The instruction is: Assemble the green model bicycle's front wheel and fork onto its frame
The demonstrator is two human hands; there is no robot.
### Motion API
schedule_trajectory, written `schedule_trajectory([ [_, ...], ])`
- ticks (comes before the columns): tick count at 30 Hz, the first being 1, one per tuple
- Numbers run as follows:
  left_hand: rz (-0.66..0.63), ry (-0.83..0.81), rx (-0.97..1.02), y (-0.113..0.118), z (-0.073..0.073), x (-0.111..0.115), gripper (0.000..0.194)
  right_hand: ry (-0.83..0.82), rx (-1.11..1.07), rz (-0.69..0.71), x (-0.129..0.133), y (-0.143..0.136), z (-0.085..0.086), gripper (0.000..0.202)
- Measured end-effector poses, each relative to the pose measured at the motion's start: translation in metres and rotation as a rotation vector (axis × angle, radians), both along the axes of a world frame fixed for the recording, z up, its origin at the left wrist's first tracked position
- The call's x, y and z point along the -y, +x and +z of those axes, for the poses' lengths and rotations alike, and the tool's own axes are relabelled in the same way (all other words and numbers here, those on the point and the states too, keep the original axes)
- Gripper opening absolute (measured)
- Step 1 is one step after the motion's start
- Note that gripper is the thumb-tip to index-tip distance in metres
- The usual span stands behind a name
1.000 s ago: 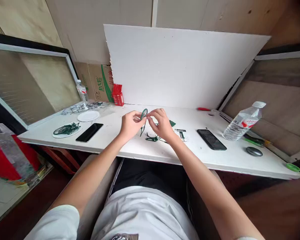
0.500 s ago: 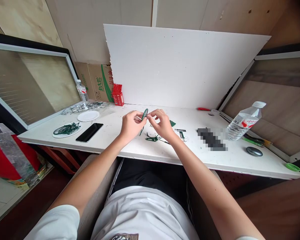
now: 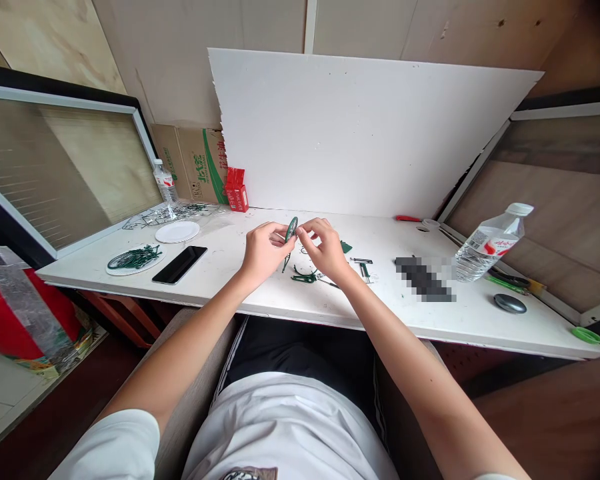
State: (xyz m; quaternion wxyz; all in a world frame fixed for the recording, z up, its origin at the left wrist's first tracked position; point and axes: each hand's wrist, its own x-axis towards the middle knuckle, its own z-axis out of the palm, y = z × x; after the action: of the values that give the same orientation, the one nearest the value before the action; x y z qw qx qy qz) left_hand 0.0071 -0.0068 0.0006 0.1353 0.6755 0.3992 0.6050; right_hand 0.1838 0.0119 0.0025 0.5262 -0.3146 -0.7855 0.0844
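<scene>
A small round dark-green plastic wheel (image 3: 291, 229) is pinched above the white table (image 3: 230, 280) between the left hand (image 3: 263, 250) and right hand (image 3: 324, 248). Assembly looks early: loose green plastic parts (image 3: 305, 275) lie beneath, and more wait on a white plate (image 3: 134, 260).

White short-sleeved shirt — a dark print at the hem; black trousers with white side stripes; bare forearms.

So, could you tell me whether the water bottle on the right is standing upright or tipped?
Tipped: the water bottle leans, white cap up.
</scene>
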Motion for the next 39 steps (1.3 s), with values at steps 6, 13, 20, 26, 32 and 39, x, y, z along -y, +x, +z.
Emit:
schedule_trajectory([
  [6,0.003,-0.042,0.027,0.0024,0.0021,0.0040,0.019,0.030,0.012,0.007,-0.0005,0.0007,-0.0010,0.035],
  [13,-0.004,-0.092,0.066,0.0018,0.0039,0.0050,0.023,0.032,-0.017,0.054,-0.0014,0.0001,-0.0020,0.032],
  [20,-0.004,-0.052,0.066,0.0022,0.0034,0.0045,0.023,0.018,-0.035,0.045,-0.0009,-0.0016,-0.0022,0.032],
  [26,0.006,-0.016,0.050,0.0007,0.0037,0.0039,0.023,-0.042,-0.057,0.073,0.0007,-0.0018,-0.0006,0.033],
  [32,0.016,-0.014,0.048,0.0006,0.0032,0.0028,0.022,-0.143,-0.115,0.152,-0.0008,-0.0002,-0.0008,0.033],
  [39,-0.004,-0.050,0.069,-0.0006,0.0040,0.0034,0.020,-0.110,-0.108,0.138,-0.0031,0.0006,-0.0019,0.035],
])
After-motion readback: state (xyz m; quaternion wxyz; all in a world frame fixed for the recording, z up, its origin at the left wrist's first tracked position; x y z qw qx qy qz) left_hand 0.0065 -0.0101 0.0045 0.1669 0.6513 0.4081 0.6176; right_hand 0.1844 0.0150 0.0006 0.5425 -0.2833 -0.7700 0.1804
